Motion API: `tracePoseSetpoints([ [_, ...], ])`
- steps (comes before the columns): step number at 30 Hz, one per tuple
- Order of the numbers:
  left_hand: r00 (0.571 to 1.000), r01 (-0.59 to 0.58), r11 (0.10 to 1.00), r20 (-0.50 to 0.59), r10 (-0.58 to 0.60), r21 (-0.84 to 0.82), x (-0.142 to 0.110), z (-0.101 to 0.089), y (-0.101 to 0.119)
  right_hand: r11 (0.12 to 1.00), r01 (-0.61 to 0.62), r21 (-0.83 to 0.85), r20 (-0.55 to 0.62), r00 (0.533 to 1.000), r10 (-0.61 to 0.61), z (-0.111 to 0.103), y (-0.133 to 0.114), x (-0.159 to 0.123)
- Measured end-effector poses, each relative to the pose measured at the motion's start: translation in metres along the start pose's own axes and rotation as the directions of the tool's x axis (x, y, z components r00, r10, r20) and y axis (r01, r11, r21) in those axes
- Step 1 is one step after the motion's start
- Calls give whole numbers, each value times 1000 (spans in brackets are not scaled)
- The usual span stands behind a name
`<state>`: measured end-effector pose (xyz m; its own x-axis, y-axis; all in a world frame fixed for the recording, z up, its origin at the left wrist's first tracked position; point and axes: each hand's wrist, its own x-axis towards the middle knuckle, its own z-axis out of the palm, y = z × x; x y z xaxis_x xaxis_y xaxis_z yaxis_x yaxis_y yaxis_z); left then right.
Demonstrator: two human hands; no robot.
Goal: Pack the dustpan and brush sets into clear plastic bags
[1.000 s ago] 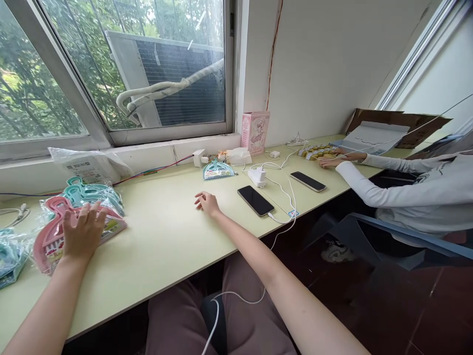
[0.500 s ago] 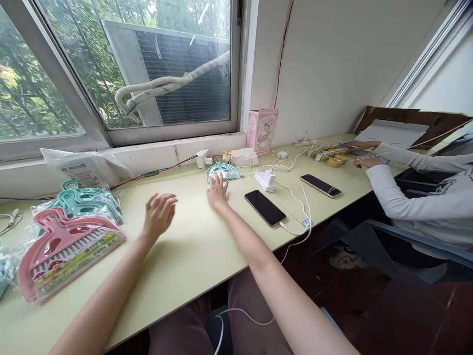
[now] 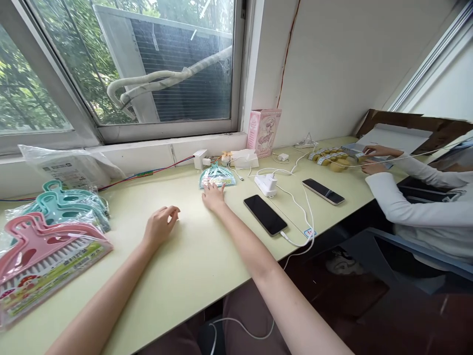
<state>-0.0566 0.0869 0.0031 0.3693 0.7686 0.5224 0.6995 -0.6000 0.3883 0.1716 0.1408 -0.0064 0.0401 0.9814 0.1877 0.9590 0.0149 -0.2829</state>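
Observation:
My right hand (image 3: 213,197) reaches forward over the table, palm down. Its fingers stretch out over the near edge of a small teal dustpan and brush set (image 3: 217,173) in clear wrap, without closing around it. My left hand (image 3: 160,227) is just above or on the bare tabletop, its fingers loosely curled and nothing in them. At the left lie a pink dustpan and brush set (image 3: 55,241) and, behind it, several teal dustpan sets (image 3: 68,204), all in clear plastic.
A charging phone (image 3: 265,215), a second phone (image 3: 323,191) and a white power adapter (image 3: 266,185) with cables lie right of my right arm. A pink box (image 3: 263,132) stands against the wall. Farther right, a co-worker's hands (image 3: 375,160) are near yellow items (image 3: 332,159).
My right hand's fingers have lowered and drawn back slightly at the small teal set. My left hand has sunk towards the table, its fingers curling more. The view has shifted slightly right.

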Motion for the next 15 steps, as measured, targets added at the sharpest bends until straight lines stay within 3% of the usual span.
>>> tracePoseSetpoints([
  [4,944,114,992,-316,-91,56,-2,-1,1,992,122,-1,2,992,-122,0,-27,-25],
  [7,899,248,967,-386,-209,54,-1,-3,-4,949,315,1,-4,949,-315,0,-54,-55],
  [10,847,421,906,-375,-377,41,2,-5,-16,836,549,15,-27,836,-548,1,-77,-82],
  [13,810,537,837,-212,-547,-105,2,-9,-31,693,714,97,-47,699,-713,3,-91,-98],
  [15,783,576,792,-143,-606,-203,-2,-15,-38,661,736,147,-57,673,-737,4,-94,-103],
])
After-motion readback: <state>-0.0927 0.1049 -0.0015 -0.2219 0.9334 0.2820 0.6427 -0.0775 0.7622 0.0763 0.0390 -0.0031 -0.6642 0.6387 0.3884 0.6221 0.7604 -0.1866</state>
